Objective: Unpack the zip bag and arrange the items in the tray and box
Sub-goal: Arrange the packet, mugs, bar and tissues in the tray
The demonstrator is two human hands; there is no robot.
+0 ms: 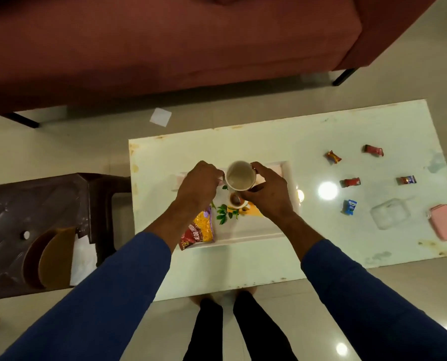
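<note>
A white cup point(240, 175) hangs over the white floral tray point(246, 234) on the pale table. My right hand point(268, 194) grips the cup's right side. My left hand point(200, 182) pinches its left rim. Below the cup, a second small cup point(236, 200) with dark inside stands in the tray. A red and yellow snack packet point(199, 229) lies on the tray's left end. Several wrapped candies lie on the table to the right, among them an orange one point(333, 157) and a blue one point(349, 206). A clear box point(389, 213) and its pink lid point(446, 225) sit at the far right.
A brown plastic chair point(34, 230) stands left of the table with brown flat items on it. A maroon sofa point(165, 43) fills the back. A white paper scrap point(160, 116) lies on the floor. My legs stand at the table's front edge.
</note>
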